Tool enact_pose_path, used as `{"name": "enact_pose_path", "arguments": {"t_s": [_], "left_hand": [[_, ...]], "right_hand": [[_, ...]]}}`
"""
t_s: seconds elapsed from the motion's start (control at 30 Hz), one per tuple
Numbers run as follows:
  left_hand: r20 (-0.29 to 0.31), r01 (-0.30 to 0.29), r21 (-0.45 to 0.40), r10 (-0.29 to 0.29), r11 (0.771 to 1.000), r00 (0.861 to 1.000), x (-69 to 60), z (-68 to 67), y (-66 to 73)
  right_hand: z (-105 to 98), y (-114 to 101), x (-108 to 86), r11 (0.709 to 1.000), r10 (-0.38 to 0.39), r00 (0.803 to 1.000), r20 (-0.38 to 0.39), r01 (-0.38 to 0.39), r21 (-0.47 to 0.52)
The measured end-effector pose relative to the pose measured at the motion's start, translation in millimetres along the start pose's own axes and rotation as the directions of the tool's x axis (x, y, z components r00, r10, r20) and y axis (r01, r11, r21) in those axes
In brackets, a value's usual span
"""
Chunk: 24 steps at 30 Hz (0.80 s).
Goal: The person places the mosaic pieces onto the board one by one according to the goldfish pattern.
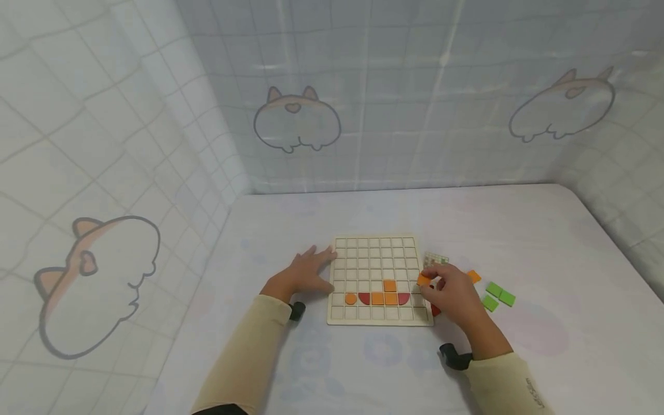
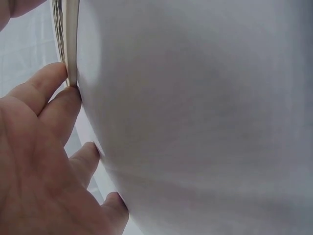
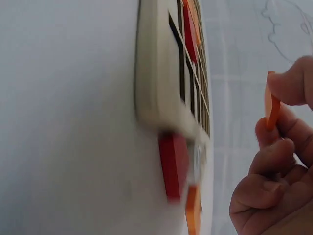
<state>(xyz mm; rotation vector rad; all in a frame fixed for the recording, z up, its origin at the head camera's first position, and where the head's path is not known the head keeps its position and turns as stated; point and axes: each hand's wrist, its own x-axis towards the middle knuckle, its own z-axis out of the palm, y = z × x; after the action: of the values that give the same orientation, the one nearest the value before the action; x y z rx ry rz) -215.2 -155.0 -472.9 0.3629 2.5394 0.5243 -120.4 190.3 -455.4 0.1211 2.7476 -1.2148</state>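
Observation:
A pale wooden grid board lies flat on the table. On its lower rows sit an orange disc, two red rounded pieces at either end of two orange squares, and one orange square above. My left hand rests at the board's left edge, fingers spread, fingertips touching its side. Over the board's right edge, my right hand pinches an orange tile between thumb and fingers, held above the surface.
Right of the board lie several green tiles, an orange tile, a red piece close to the board's edge, and a small card with a checkered pattern. A curtain with cartoon animals hangs behind the white table.

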Motion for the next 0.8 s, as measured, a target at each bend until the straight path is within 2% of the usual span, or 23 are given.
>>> {"name": "enact_pose_path", "arguments": {"t_s": [0.13,0.27,0.33,0.57,0.8], "left_hand": [[-0.009,0.005,-0.003,-0.005,1.0,1.0,0.1,0.8,0.5],[-0.009,0.019,-0.009,-0.02,1.0,1.0,-1.3,-0.1,4.0],[-0.008,0.021,-0.006,-0.021,1.0,1.0,-2.0,-0.7,5.3],[-0.002,0.01,-0.009,-0.01,1.0,1.0,-1.7,0.2,3.9],[-0.005,0.004,0.009,-0.004,1.0,1.0,-2.0,0.4,3.0]], "right_hand": [[14.4,-5.7,7.6,0.996,-0.09,0.995,0.046,0.09,-0.003],[29.7,-11.7,15.2,0.98,-0.193,0.978,0.075,0.195,-0.024],[36.6,-16.4,18.4,0.975,-0.214,0.972,0.1,0.218,-0.031],[53.7,-37.7,27.6,0.972,-0.161,0.968,0.194,0.19,-0.139],[61.1,-48.2,37.7,0.959,-0.134,0.963,0.233,0.186,-0.216]]}}
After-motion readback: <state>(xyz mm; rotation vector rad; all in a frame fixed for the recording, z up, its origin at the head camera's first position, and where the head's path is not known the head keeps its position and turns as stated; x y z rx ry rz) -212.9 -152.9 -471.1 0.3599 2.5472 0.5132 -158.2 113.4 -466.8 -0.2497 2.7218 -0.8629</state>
